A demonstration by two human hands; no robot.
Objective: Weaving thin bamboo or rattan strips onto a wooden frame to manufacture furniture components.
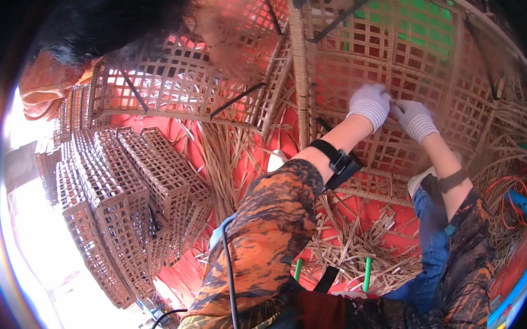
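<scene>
A large open-weave panel of brown flat strips point(408, 77), edged with thick wrapped rims, stands in front of me at the upper right. My left hand point(370, 104), in a pale knitted glove with a striped cuff, is at the panel's weave with its fingers closed. Close beside it, my right hand point(415, 119) wears a matching glove; its fingertips are pinched together, almost meeting the left ones. Whatever lies between the fingertips is too small to make out. Dark straight bars cross the panel near its rims.
Another person point(117, 23) leans in at the upper left beside a second woven panel point(179, 84). Several woven baskets point(126, 199) stand stacked at the left. Long loose strips point(220, 157) and cut scraps point(360, 245) litter the red floor covering point(176, 272). Blue tubing point(513, 305) curves along the right.
</scene>
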